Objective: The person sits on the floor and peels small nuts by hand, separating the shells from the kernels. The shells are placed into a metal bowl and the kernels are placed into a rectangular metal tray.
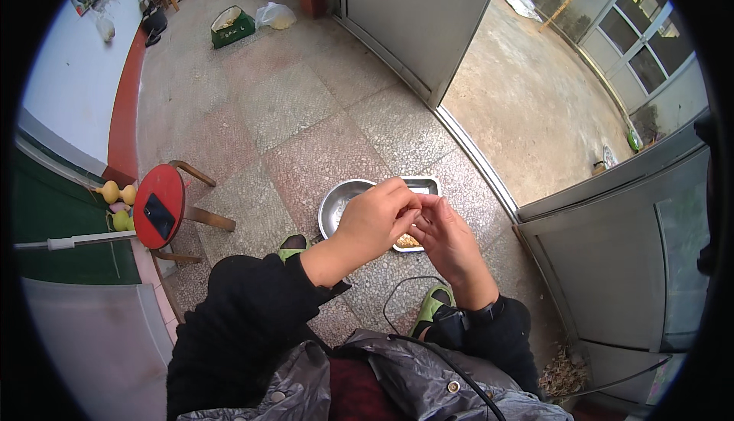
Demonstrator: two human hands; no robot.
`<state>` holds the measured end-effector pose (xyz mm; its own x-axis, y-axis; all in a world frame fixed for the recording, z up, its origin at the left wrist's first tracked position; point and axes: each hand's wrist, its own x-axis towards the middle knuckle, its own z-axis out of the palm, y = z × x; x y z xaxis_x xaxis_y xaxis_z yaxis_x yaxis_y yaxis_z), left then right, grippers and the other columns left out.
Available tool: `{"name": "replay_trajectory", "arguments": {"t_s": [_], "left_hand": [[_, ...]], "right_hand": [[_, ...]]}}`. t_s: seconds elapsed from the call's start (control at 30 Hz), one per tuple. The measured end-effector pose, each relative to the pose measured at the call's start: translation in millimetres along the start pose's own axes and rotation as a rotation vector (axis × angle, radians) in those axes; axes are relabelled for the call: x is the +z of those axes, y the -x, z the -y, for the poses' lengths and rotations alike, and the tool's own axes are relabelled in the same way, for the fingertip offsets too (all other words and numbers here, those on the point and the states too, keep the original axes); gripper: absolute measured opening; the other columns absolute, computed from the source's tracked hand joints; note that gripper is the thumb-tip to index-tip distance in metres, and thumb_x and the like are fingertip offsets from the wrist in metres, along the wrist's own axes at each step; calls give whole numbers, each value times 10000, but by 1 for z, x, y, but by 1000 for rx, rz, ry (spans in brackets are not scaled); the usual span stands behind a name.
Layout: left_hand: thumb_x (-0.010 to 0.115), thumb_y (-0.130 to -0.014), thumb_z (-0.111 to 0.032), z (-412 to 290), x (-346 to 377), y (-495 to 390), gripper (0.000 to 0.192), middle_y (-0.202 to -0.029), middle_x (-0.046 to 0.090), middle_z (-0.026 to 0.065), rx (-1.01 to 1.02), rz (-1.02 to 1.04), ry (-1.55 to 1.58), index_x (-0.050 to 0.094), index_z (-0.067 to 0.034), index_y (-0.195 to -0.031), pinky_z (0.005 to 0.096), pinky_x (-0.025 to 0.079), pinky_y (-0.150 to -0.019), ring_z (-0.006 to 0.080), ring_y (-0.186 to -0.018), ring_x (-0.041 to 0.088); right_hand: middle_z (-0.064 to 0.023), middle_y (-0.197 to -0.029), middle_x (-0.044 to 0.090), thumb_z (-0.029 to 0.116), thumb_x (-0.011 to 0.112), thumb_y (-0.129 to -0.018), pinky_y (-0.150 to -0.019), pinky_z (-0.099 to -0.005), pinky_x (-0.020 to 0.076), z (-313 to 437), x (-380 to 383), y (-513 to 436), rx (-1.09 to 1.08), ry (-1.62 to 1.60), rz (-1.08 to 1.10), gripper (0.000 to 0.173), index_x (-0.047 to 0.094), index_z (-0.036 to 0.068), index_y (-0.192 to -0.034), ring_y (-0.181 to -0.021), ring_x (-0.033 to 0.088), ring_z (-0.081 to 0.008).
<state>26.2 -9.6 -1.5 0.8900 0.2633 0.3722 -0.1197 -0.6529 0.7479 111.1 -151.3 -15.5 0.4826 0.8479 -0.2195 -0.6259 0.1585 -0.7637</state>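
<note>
My left hand (375,214) and my right hand (450,234) meet at the fingertips above two metal vessels on the floor. Fingers and thumbs are bent together; whether anything small lies between them cannot be told. Beneath my left hand is a round steel bowl (331,206), partly covered by that hand. A rectangular steel tray (434,184) stands beside the bowl, its middle hidden by my hands. Small golden-brown pieces (408,241) lie in the near end of the tray.
A phone (159,216) rests on a red round stool (150,190) at the left, near several gourds (116,193). Farther off stand a green bag (232,30) and a white plastic bag (276,15). A metal door (413,19) and its floor track (479,160) border the right side. A black cable (385,300) loops near my feet.
</note>
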Motion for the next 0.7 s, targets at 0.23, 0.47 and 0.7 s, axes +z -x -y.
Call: {"name": "replay_trajectory", "arguments": {"t_s": [0.23, 0.47, 0.7], "left_hand": [[615, -841, -49, -4, 5, -6, 67, -859, 540, 66, -117, 59, 223, 606, -7, -894, 257, 441, -604, 134, -683, 534], [614, -839, -46, -7, 3, -5, 71, -872, 543, 55, -93, 140, 253, 611, -14, -903, 241, 444, -638, 137, -738, 549], [622, -861, -80, -2, 4, -3, 98, -901, 568, 31, -182, 183, 356, 609, -16, -934, 227, 446, -640, 95, -769, 552]], "right_hand": [[7, -785, 512, 182, 521, -954, -646, -212, 386, 3, -11, 4, -13, 89, -77, 130, 524, 57, -920, -690, 458, -68], [11, -772, 506, 182, 547, -940, -634, -212, 374, 1, -18, 7, 16, 34, -46, 125, 522, 61, -920, -685, 455, -67], [-3, -799, 515, 115, 522, -934, -667, -242, 411, -4, -21, 6, 4, -29, -13, 64, 522, 52, -942, -727, 476, -84]]}}
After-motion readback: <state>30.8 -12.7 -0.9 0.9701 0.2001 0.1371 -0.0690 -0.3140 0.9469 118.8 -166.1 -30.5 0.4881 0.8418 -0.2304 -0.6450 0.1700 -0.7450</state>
